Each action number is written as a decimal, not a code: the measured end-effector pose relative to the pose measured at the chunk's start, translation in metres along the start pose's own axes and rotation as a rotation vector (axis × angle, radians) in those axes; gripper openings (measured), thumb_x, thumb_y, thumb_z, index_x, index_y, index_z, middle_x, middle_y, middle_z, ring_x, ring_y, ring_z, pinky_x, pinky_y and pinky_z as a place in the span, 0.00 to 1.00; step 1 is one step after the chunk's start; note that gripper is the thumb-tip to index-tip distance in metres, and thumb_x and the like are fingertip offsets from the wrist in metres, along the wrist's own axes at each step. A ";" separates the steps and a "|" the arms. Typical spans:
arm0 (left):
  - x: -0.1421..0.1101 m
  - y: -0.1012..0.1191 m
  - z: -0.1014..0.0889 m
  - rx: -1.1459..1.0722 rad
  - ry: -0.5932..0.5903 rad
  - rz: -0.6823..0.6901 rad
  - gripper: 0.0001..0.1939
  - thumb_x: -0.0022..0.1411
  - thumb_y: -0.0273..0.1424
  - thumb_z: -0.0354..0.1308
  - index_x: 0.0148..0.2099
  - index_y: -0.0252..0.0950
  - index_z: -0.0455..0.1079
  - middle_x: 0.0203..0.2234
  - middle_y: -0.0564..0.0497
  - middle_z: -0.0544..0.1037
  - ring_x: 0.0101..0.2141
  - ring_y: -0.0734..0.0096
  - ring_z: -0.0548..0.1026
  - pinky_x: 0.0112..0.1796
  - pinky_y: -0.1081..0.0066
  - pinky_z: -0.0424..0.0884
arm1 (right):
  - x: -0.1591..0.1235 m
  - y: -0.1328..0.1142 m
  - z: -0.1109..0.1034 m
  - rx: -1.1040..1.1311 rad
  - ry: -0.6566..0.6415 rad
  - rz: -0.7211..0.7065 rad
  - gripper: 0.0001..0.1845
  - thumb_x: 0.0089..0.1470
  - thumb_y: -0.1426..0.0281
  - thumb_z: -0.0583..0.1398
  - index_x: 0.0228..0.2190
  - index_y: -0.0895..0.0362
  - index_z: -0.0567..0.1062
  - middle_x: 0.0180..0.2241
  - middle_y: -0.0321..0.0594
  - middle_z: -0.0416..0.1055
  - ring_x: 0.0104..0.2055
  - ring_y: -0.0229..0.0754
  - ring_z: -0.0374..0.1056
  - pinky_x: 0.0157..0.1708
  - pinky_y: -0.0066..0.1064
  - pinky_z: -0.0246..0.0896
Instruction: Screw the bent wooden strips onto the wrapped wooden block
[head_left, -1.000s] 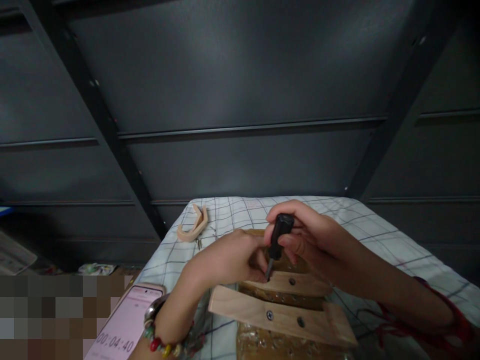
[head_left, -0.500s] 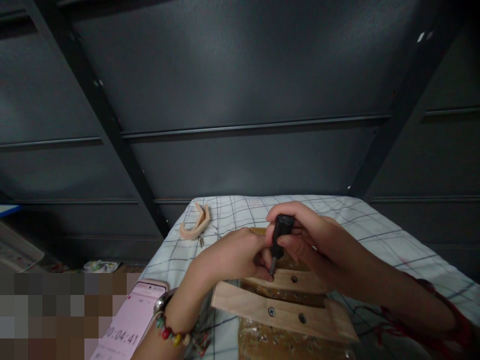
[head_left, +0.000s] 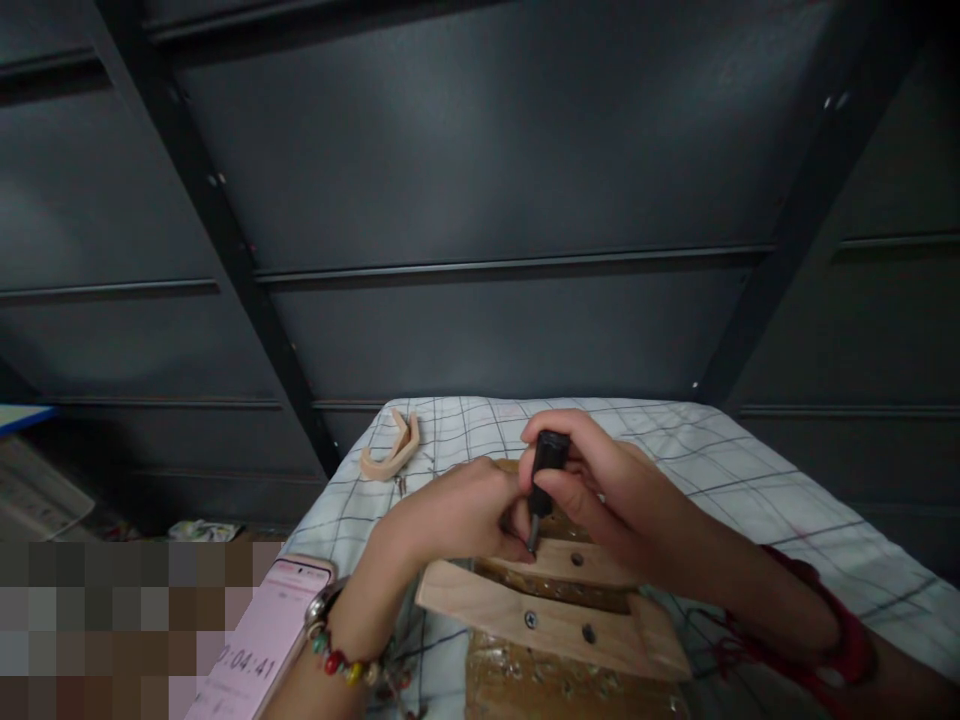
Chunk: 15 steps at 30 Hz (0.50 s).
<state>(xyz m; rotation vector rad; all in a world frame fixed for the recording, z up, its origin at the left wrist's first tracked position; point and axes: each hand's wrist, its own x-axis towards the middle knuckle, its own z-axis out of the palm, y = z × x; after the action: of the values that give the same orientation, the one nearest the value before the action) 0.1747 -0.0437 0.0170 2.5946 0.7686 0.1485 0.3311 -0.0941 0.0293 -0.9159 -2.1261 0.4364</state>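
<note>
My right hand [head_left: 607, 485] is closed around the black handle of a screwdriver [head_left: 550, 468], which points down. Its metal shaft ends at the left part of the far wooden strip [head_left: 606, 567], beside a dark hole. Next to that tip are the curled thumb and finger of my left hand [head_left: 469, 510]; what they pinch there is hidden. A nearer wooden strip [head_left: 491, 602] bears a screw head [head_left: 531, 620] and an open hole. Both strips belong to a pale wooden piece lying on a brown block wrapped in clear tape [head_left: 525, 685].
Curved wooden pieces [head_left: 390, 462] and a few small screws [head_left: 400, 486] lie on the checked cloth [head_left: 457, 430] to the left. A phone [head_left: 259, 620] showing a timer is by my left forearm. Dark panels [head_left: 517, 330] stand behind the table.
The screwdriver and my right hand appear slightly further left, as do the wooden piece and block, while the camera view has shifted a little. Both hands keep their hold.
</note>
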 end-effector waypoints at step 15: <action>0.005 -0.010 0.005 -0.126 -0.005 0.032 0.06 0.45 0.25 0.59 0.31 0.32 0.71 0.22 0.54 0.72 0.24 0.76 0.68 0.25 0.78 0.60 | 0.000 0.010 0.013 -0.042 0.047 0.009 0.12 0.54 0.73 0.45 0.42 0.55 0.51 0.30 0.40 0.64 0.29 0.40 0.63 0.31 0.36 0.58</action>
<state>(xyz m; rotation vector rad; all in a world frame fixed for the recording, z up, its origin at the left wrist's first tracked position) 0.1750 -0.0355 0.0081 2.4882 0.6928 0.1934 0.3261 -0.0874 0.0153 -0.9508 -2.0957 0.3725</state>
